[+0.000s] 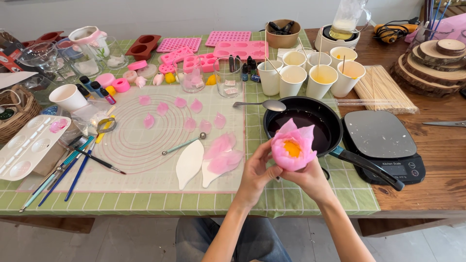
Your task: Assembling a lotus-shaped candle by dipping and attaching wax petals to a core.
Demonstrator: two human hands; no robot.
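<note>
One white palette [29, 145] lies at the table's left edge. Seven loose pink petals [180, 102] dot the mat [141, 145]. Left hand [255, 175] and right hand [310, 179] cup one pink flower [292, 145] with a yellow centre, fingers curled and pressed around its base, just before the black pan [303, 123]. Seven paper cups [320, 80] stand behind. One scale [383, 140] sits right; bare cloth lies near the front edge.

Both hands hold a pink wax flower [292, 147] with a yellow centre above the edge of a black frying pan [303, 123]. The left hand [255, 175] cups it from the side and the right hand [310, 178] supports it from below. On the silicone mat [145, 145] lie loose pink petals [221, 154] and white leaf shapes [189, 164]. A grey kitchen scale [383, 143] stands just beside the pan on the counter [437, 165].
</note>
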